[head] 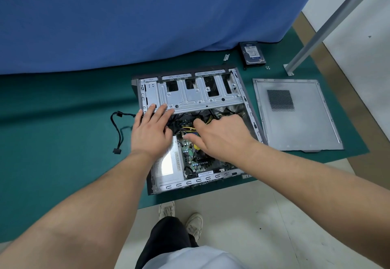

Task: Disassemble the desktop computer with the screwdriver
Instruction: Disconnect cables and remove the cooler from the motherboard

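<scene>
The open desktop case (252,119) lies on its side on a green mat (63,142). Its silver drive cage (196,98) is at the far end; the green motherboard (191,156) and the power supply (168,163) are nearer me. My left hand (149,129) rests flat, fingers straight, on the cage's near left edge. My right hand (223,136) reaches into the case among yellow and black cables (207,120). A blue and yellow screwdriver handle (197,147) shows under its thumb, which seems to clamp it. The shaft and tip are hidden.
The removed side panel (295,121) lies right of the case. A hard drive (253,54), a small bracket (226,57) and loose screws (267,67) lie behind. A black cable (119,129) lies on the left. A metal post (316,34) and blue curtain (147,15) border the mat.
</scene>
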Tool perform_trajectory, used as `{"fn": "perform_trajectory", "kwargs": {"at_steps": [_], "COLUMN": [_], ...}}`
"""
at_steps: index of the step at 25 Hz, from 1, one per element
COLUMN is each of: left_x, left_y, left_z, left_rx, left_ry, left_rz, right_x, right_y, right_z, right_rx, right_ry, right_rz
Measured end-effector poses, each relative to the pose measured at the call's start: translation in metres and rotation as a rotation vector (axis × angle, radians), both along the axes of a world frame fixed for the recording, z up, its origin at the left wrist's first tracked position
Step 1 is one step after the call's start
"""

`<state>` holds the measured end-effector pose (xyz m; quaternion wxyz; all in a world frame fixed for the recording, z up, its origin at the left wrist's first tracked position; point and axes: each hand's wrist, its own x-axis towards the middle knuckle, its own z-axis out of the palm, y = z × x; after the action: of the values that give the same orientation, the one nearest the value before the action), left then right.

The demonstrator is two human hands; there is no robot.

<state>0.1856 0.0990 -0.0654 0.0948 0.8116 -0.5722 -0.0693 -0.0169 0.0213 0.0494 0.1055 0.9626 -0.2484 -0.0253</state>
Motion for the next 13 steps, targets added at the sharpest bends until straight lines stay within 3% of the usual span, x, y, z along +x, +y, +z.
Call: {"fn": "perform_trajectory", "kwargs": {"at_steps": [6, 8, 13], "left_x": [0.001, 0.001, 0.001], "left_y": [0.000, 0.000, -0.001], "left_z": [-0.001, -0.002, -0.003], "left_rx": [-0.009, -0.012, -0.016], "left_ry": [0.002, -0.001, 0.007], "left_rz": [-0.002, -0.002, -0.001], "right_x": [0.000, 0.000, 0.008], "right_y": [-0.014, -0.013, 0.005], "right_z": [0.004, 0.005, -0.003], "right_rx": [0.129, 0.131, -0.030], "right_ry": [0.044, 0.040, -0.028], "right_rz": [0.423, 0.381, 0.002]}}
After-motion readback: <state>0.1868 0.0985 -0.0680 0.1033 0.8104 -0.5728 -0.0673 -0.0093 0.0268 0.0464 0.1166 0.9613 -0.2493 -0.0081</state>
